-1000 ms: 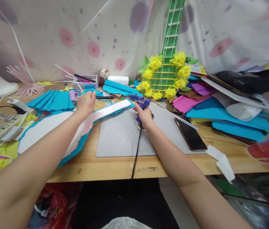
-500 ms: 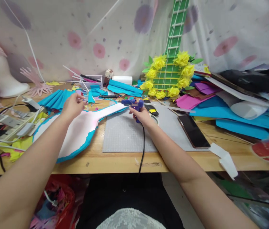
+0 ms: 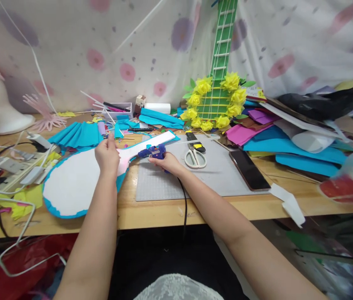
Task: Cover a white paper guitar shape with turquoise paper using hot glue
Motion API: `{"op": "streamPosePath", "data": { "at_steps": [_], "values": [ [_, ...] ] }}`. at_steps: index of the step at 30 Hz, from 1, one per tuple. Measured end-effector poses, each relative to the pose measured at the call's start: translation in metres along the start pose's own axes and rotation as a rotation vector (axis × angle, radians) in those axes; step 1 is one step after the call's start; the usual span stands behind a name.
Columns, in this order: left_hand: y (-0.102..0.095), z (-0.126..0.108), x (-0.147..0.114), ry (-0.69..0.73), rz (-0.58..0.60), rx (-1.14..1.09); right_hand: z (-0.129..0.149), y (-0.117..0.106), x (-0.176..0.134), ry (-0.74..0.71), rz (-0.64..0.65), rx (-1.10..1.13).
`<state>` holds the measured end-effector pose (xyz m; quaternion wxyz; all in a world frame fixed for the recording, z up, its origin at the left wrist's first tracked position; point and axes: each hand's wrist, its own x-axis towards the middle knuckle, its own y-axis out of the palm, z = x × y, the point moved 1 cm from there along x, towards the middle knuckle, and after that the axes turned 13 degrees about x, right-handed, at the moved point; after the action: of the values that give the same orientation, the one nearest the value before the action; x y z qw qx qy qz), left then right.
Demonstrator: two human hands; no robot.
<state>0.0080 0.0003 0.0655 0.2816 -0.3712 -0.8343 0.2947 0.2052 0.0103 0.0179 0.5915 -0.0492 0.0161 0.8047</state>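
Note:
A guitar-shaped board (image 3: 70, 183), white with blue paper wrapped over its edges, lies on the table with its neck pointing right. My left hand (image 3: 106, 154) is closed above the board, near where body meets neck; what its fingers hold, if anything, is hidden. In my right hand (image 3: 166, 163) is a blue hot glue gun (image 3: 151, 152), gripped round its handle. Its nozzle points left, close to the neck's lower edge. A pale glue stick (image 3: 182, 142) juts from its back, and a black cord hangs down.
Scissors (image 3: 195, 159) and a phone (image 3: 249, 170) lie on the grey cutting mat (image 3: 154, 187). A green guitar model with yellow flowers (image 3: 218, 100) stands behind. Coloured paper (image 3: 291, 146) is piled right, beside a red cup (image 3: 348, 187). Power strips (image 3: 4, 183) and cables crowd the left.
The glue gun has moved left and down from the neck's tip towards its base. My left hand has come right and lower over the board. The scissors now show fully.

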Motion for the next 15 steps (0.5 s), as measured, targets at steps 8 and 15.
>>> {"op": "streamPosePath", "data": {
  "at_steps": [8,15],
  "values": [
    [-0.017,0.011,0.012,0.042,0.149,0.22,0.001,0.009,-0.005,-0.043,-0.048,-0.257],
    [-0.037,0.002,0.022,0.367,0.479,0.717,0.001,0.013,-0.008,-0.116,-0.071,-0.311]
  ]
}}
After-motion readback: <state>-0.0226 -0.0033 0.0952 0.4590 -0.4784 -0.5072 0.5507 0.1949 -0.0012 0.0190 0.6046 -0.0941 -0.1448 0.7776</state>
